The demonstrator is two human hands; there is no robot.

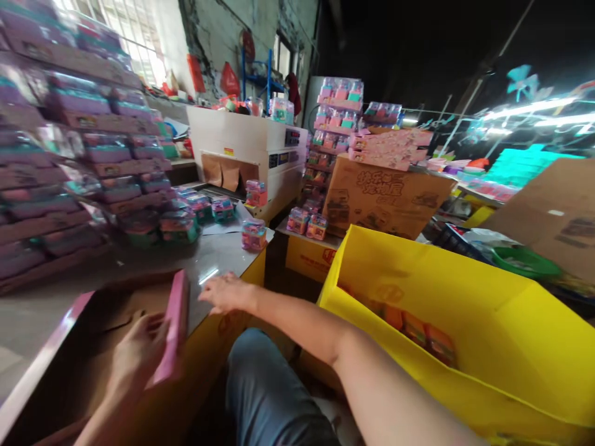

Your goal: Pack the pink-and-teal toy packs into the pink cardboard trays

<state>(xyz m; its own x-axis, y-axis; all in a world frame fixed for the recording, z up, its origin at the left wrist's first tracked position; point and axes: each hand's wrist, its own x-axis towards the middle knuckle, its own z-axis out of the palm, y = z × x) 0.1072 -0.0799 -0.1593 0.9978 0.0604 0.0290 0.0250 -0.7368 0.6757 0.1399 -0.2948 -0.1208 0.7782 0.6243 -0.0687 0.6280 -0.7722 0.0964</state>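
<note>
My left hand grips the right wall of a shallow pink cardboard tray that lies on the grey table in front of me. The tray's brown inside is bare. My right hand rests flat on the table edge just right of the tray, fingers spread, holding nothing. Small wrapped toy packs stand farther back on the table.
Stacks of filled pink trays rise at the left. A large yellow box with several orange packs inside stands at my right. A white machine and brown cartons lie beyond. My knee is below.
</note>
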